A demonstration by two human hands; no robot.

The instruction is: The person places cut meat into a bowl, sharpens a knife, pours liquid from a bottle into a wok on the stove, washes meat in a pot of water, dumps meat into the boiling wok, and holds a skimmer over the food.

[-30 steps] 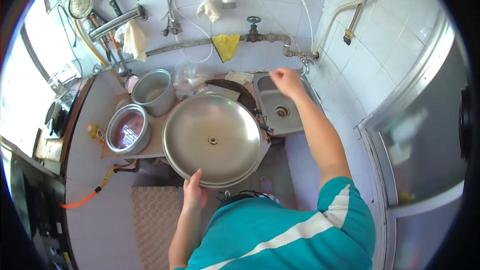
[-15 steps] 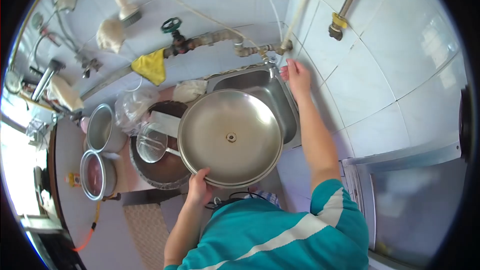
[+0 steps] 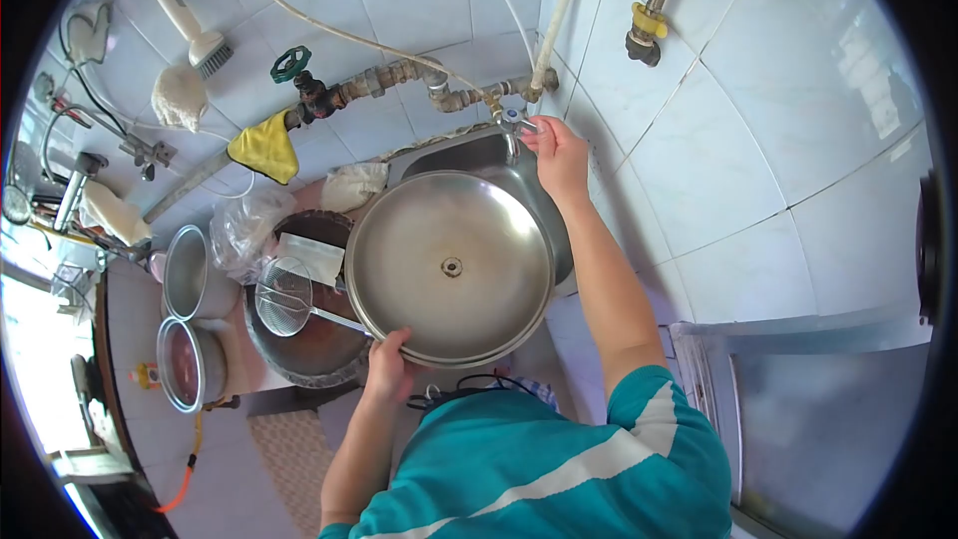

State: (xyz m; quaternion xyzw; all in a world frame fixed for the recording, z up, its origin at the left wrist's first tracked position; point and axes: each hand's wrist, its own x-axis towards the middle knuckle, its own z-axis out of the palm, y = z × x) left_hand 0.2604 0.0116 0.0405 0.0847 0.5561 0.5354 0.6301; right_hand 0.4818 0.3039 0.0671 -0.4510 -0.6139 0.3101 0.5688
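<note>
A large round steel pot lid (image 3: pixel 451 225), with a small ring-shaped fitting at its centre, is tilted over the near left part of the sink (image 3: pixel 559 225). My left hand (image 3: pixel 387 369) grips its lower left rim, thumb on top and the other fingers hidden beneath. Up at the back wall, my right hand (image 3: pixel 559 160) closes its fingers on the small lever of the tap (image 3: pixel 512 128). I cannot make out any water running from the spout. Just left of the lid is a wire skimmer (image 3: pixel 284 296) whose handle ends near my left hand.
A dark round basin (image 3: pixel 299 354) holds a cleaver-like blade (image 3: pixel 311 260) under the skimmer. Two metal pots (image 3: pixel 187 274) stand further left. A yellow cloth (image 3: pixel 265 148) hangs on the wall pipe, below a green valve wheel (image 3: pixel 290 64). At right is a glass-panelled frame (image 3: pixel 733 419).
My right hand has moved from beside the tap onto its lever. The lid stays in my left hand, and the whole view has shifted slightly.
</note>
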